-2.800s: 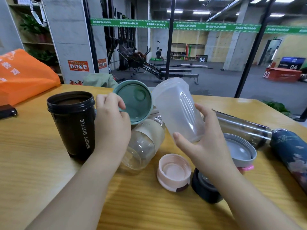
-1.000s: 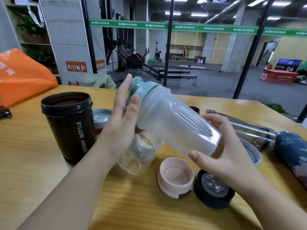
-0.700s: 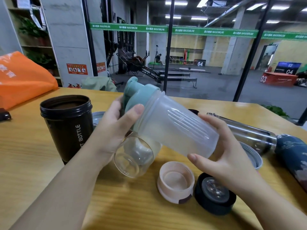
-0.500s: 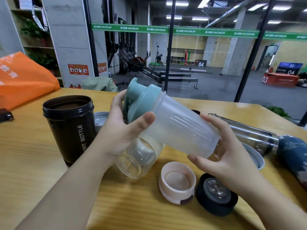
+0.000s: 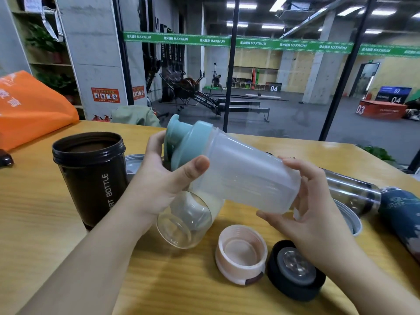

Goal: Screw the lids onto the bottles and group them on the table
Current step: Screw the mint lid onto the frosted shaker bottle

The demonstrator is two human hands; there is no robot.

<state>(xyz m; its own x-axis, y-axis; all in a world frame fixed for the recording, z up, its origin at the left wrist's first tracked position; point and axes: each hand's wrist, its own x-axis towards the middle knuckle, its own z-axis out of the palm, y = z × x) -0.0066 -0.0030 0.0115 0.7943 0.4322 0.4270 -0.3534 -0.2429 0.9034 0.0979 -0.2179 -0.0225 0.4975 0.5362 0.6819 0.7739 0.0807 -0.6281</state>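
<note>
**What things are made of**

The counter [image 5: 41,223] is smooth yellow wood. The shaker bottle [image 5: 245,178] is cloudy plastic with a matt teal lid [image 5: 188,142]. The jar [image 5: 184,219] looks like clear glass. The steel bottle [image 5: 350,192] is shiny metal.

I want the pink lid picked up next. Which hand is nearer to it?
Right. The right hand holds the shaker base just above and right of the pink lid; the left hand is farther up-left, at the teal cap.

Five bottles [image 5: 245,178], five lids [image 5: 241,253]
</note>
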